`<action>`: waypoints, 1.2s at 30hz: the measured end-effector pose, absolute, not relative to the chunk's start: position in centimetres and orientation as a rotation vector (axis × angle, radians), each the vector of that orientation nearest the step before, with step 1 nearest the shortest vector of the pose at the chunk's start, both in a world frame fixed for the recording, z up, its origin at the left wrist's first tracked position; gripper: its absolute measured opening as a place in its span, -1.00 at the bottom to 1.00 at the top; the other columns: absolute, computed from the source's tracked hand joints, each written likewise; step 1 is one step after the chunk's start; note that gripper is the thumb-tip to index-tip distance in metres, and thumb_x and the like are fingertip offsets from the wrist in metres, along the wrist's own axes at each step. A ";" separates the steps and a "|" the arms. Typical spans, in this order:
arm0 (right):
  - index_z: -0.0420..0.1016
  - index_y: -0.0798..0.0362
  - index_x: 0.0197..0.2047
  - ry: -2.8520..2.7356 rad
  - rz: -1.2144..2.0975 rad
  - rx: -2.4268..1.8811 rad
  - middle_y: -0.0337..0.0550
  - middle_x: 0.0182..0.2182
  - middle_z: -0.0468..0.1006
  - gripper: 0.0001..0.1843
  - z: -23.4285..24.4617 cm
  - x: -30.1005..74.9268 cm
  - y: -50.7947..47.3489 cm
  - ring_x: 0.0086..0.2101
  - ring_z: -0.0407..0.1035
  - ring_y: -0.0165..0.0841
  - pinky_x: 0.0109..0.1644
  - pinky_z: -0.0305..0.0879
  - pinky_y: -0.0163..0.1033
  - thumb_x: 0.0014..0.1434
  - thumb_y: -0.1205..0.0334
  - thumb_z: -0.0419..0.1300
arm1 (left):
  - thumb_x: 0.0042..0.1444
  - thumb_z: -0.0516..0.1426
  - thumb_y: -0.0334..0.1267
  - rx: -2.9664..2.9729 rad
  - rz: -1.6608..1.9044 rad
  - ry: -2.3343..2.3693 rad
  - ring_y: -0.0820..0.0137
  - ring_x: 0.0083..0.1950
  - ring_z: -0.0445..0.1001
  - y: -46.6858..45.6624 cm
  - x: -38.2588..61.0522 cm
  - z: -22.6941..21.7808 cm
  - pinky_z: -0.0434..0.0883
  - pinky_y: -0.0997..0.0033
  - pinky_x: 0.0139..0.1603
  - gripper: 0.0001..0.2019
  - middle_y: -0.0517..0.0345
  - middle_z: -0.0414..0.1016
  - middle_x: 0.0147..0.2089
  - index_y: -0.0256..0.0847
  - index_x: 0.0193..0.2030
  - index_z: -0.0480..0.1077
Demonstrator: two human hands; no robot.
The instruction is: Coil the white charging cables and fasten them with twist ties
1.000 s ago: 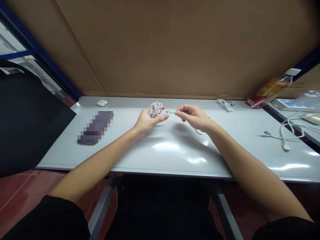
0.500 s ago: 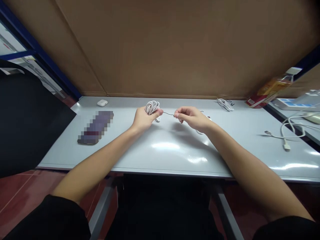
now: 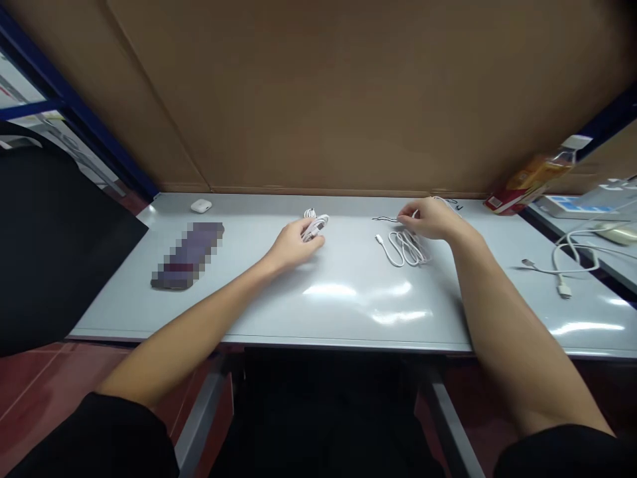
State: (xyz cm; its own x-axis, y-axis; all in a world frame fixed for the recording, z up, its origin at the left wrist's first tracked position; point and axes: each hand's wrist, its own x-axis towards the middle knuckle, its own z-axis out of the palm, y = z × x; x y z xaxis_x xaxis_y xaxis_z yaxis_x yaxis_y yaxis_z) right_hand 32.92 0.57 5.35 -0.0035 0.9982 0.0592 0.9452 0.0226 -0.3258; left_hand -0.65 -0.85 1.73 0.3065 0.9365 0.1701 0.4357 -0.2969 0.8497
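A bundled white charging cable [image 3: 317,226] is gripped between the thumb and fingers of my left hand [image 3: 294,243], just above the desk. Part of that bundle shows beyond the fingers. Over to the right, the fingertips of my right hand [image 3: 430,219] are pinched at the end of thin black twist ties [image 3: 384,218], which stick out to the left along the desk. A loosely looped white cable [image 3: 407,248] lies just below my right hand, its connector pointing left. Another coiled white cable [image 3: 446,203] is mostly hidden behind that hand.
On the grey desk [image 3: 328,318] are a blurred-out phone [image 3: 189,255] and a white earbud case [image 3: 201,206] at left. A drink bottle [image 3: 532,176] leans at the back right, near a loose white cable [image 3: 577,271]. A brown panel [image 3: 318,99] closes the back; a black chair back [image 3: 54,245] stands left.
My right hand has moved right, away from my left hand, carrying the black twist tie. The left hand's cable bundle is lower and tilted, and the looped cable on the desk is now uncovered.
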 end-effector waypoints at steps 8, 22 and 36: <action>0.65 -0.03 -0.28 -2.043 0.328 -2.142 -0.16 -0.32 0.69 -0.85 4.8 33.8 1.2 -0.30 0.49 -0.22 -0.29 0.30 -0.18 0.18 0.15 0.26 | 0.11 0.14 -0.28 2.160 0.724 1.091 0.33 -0.29 0.37 -1.9 -0.3 1.5 0.29 0.35 -0.23 -0.71 0.17 0.51 -0.25 -0.14 -0.02 0.53; 0.64 0.01 -0.29 -1.994 0.398 -2.049 -0.15 -0.24 0.70 -0.87 4.1 32.8 1.2 -0.25 0.51 -0.25 -0.21 0.31 -0.19 0.20 0.20 0.25 | 0.21 0.13 -0.29 2.211 0.741 1.058 0.31 -0.24 0.41 -2.0 -0.2 1.2 0.29 0.33 -0.20 -0.75 0.14 0.52 -0.20 -0.15 0.00 0.52; 0.67 0.00 -0.20 -1.963 0.239 -2.015 -0.13 -0.19 0.67 -0.81 2.7 33.8 2.2 -0.27 0.48 -0.26 -0.23 0.28 -0.20 0.18 0.18 0.25 | 0.18 0.11 -0.28 2.220 0.712 1.059 0.27 -0.22 0.44 -2.1 -0.1 1.5 0.33 0.30 -0.19 -0.68 0.09 0.56 -0.16 -0.12 0.04 0.53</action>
State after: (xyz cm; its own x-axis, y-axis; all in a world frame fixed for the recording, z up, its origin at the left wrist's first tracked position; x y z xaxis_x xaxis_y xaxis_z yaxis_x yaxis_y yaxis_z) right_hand 33.77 2.24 2.72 0.0437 0.9940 0.1002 0.9410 -0.0073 -0.3382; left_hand -0.07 -2.11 1.50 0.5441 0.8108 0.2156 0.5059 -0.5221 0.6866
